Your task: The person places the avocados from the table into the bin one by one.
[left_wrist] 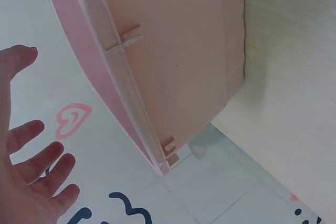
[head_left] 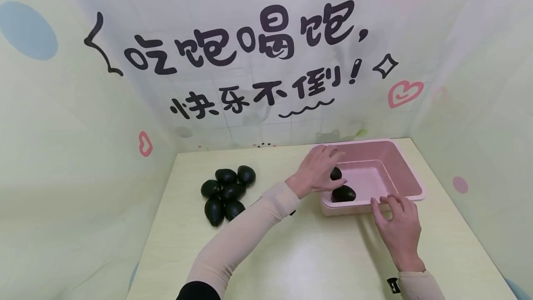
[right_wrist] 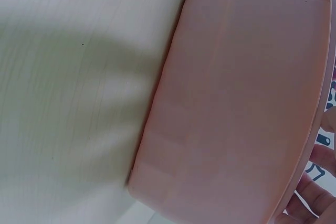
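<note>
In the head view, the left hand (head_left: 316,172) is hovering over the left end of a pink, rectangular plastic bin (head_left: 368,180) — its fingers are spreading loosely, with nothing between them. Two dark green, egg-shaped avocados are lying inside at that end: the near avocado (head_left: 343,194) is resting by the front wall, just below the thumb, and the far avocado (head_left: 336,173) is showing only partly behind the fingers. Whether the thumb is touching either one, I cannot tell. The right hand (head_left: 399,226) is holding the bin's near rim, its fingers curling over the edge. Six more dark avocados (head_left: 233,192) are sitting in a close cluster well to the left, on the pale wood-grain counter (head_left: 316,253), and a beige sleeve (head_left: 245,233) is reaching past them. A whitish cloth backdrop (head_left: 104,124) is hanging behind, bearing black lettering and pink hearts.

In the left wrist view, the left hand's fingers are standing apart and empty beside the bin's rim, while part of the right hand is gripping the rim at the upper left corner.

In the right wrist view, the bin's outer wall is filling the middle — the right hand's fingers are pressing at the rim by the right edge.
</note>
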Motion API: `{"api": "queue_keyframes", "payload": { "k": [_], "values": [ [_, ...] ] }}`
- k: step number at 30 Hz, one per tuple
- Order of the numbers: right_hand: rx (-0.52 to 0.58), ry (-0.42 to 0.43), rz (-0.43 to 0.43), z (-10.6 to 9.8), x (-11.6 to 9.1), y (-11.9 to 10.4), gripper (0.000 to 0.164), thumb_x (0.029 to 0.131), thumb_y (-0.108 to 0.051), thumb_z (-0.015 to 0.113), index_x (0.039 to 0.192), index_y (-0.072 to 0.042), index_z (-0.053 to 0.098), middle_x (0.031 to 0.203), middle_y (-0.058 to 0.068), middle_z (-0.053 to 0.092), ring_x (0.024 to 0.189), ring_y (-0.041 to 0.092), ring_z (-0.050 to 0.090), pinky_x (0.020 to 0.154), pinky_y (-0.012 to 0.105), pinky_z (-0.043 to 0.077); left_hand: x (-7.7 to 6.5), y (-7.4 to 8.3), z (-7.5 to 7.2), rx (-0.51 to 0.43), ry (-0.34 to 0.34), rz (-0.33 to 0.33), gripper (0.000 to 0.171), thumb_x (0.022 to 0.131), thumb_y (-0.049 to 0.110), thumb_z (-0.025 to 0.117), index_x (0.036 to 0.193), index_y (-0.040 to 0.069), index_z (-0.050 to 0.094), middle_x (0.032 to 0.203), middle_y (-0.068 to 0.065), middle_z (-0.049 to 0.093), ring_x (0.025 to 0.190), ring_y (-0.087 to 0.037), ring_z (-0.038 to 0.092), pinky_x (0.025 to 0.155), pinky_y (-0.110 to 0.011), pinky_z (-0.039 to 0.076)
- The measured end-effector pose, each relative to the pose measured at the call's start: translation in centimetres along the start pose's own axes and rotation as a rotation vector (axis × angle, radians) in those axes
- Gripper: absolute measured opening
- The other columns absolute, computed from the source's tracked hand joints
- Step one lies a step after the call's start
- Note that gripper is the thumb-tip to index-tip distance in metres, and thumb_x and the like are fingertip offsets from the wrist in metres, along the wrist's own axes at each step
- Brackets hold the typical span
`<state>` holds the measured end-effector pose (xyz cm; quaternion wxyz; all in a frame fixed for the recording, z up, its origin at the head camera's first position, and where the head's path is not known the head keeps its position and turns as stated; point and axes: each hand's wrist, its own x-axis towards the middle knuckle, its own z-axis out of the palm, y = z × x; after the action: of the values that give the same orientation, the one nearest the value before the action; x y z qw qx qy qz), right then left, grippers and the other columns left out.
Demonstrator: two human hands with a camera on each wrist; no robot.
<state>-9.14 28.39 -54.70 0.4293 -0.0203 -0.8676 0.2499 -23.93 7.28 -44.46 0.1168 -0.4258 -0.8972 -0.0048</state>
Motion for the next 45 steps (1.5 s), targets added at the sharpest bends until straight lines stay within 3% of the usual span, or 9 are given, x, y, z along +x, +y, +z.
{"api": "queue_keyframes", "payload": {
  "k": [12,19,28,38,45],
  "values": [
    [-0.002,-0.032,0.021,-0.3,0.0,-0.2,0.024,0.085,-0.018,0.08,0.091,0.004,0.075,0.1,0.027,0.071,0.09,0.049,0.062,0.061,0.067,0.051,-0.9,-0.4,-0.5,-0.035,0.032,-0.009,0.072,0.095,0.062,0.068,0.151,0.017,0.056,0.149,-0.003,0.062,0.136,-0.02,0.06,0.122,-0.036,0.042],
    [-0.001,-0.053,0.035,-0.2,0.0,-0.2,0.025,0.086,-0.019,0.079,0.092,0.005,0.074,0.103,0.028,0.07,0.092,0.05,0.061,0.061,0.067,0.052,-1.8,-0.9,-0.5,-0.11,0.077,-0.03,0.073,0.093,0.058,0.073,0.15,0.016,0.058,0.149,-0.004,0.062,0.139,-0.021,0.059,0.122,-0.037,0.042],
    [-0.003,-0.037,0.019,-0.2,-0.1,-0.2,0.025,0.086,-0.02,0.078,0.091,0.005,0.074,0.102,0.027,0.071,0.092,0.05,0.062,0.06,0.068,0.052,-2.5,-1.6,-0.2,-0.137,0.075,-0.054,0.073,0.094,0.054,0.074,0.152,0.014,0.056,0.15,-0.007,0.061,0.14,-0.024,0.058,0.121,-0.039,0.044],
    [0.0,-0.047,0.027,0.0,-0.1,-0.1,0.025,0.086,-0.02,0.078,0.092,0.004,0.074,0.102,0.027,0.07,0.093,0.049,0.061,0.062,0.067,0.051,-3.5,-2.6,0.3,-0.129,0.044,-0.123,0.07,0.095,0.049,0.073,0.153,0.014,0.056,0.151,-0.007,0.062,0.14,-0.025,0.058,0.121,-0.04,0.044],
    [0.001,-0.042,0.041,0.0,-0.3,-0.2,0.026,0.086,-0.021,0.078,0.092,0.004,0.074,0.103,0.027,0.071,0.095,0.049,0.061,0.064,0.067,0.051,-4.1,-3.0,1.0,-0.151,0.08,-0.131,0.067,0.094,0.044,0.076,0.15,0.012,0.058,0.147,-0.009,0.064,0.136,-0.027,0.061,0.118,-0.042,0.047]
  ]
}}
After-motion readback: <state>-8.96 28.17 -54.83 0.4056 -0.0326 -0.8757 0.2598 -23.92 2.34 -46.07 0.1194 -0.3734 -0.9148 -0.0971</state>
